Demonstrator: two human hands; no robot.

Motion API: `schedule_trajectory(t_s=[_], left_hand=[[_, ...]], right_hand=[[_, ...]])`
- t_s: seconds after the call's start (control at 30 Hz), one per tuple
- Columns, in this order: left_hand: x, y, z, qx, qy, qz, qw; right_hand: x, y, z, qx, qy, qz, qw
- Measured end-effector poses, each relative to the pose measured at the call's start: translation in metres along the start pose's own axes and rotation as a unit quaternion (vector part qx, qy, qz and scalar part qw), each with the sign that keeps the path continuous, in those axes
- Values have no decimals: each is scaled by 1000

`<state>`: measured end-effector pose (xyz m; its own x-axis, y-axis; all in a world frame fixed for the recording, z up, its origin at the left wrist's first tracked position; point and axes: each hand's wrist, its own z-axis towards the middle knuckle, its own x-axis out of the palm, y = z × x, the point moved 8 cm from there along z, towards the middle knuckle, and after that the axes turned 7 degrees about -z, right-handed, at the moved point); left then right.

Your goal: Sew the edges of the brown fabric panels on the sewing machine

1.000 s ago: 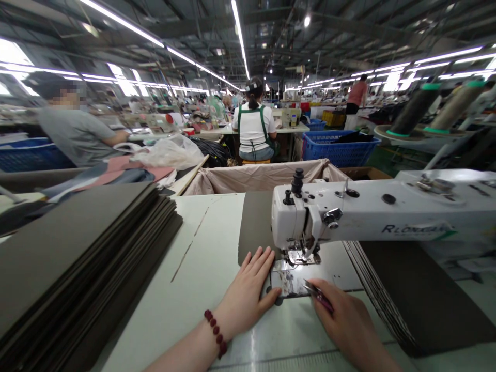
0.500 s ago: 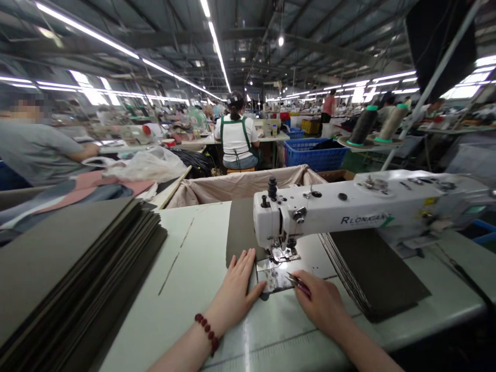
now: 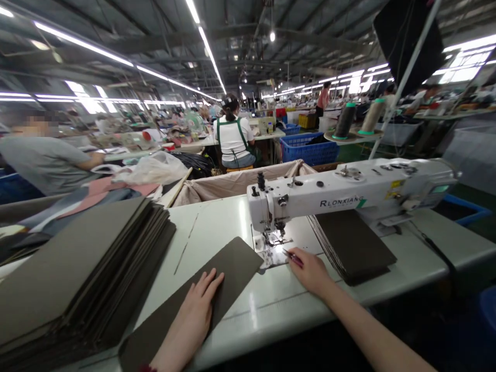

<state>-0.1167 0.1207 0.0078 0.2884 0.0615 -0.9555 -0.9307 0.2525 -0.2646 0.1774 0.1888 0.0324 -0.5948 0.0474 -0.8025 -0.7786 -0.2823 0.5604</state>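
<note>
Drew the dark panel (image 3: 240,263) back from the sewing machine (image 3: 302,199) since the earlier frame, slanting it across the counter (image 3: 279,294); pressing it under a flat, slightly spread left hand (image 3: 197,309), gripping nothing, perhaps against sliding; pinching snips (image 3: 296,259) in a curled right hand (image 3: 312,271), likely keeping points off the panel.

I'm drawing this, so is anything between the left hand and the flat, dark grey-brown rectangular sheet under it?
Nothing visible: the bare left hand rests directly on the flat, dark grey-brown sheet. The thick pile of similar sheets lies to their left, not between.
</note>
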Motion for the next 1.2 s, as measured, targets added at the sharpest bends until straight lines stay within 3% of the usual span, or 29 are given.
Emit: schedule_trajectory(t_s=[0.1,0.23,0.4,0.53,0.63,0.8,1.2], left_hand=[[3,-25,-29,55,48,-62,995],[-1,-50,-28,70,69,-103,990],[-8,-87,-16,56,22,-146,987],[7,-134,-17,63,7,-162,985],[22,-158,-17,76,-4,-161,984],[30,-167,-18,63,-20,-169,983],[32,-166,-17,34,-1,-160,986]], right_hand=[[0,-5,1,18,13,29,999],[-8,-7,-10,30,16,53,998],[-21,-9,-63,65,32,74,995],[-8,-4,-113,79,97,77,989],[3,0,-134,80,122,54,988],[12,1,-142,82,136,25,987],[15,23,-132,6,152,-49,987]])
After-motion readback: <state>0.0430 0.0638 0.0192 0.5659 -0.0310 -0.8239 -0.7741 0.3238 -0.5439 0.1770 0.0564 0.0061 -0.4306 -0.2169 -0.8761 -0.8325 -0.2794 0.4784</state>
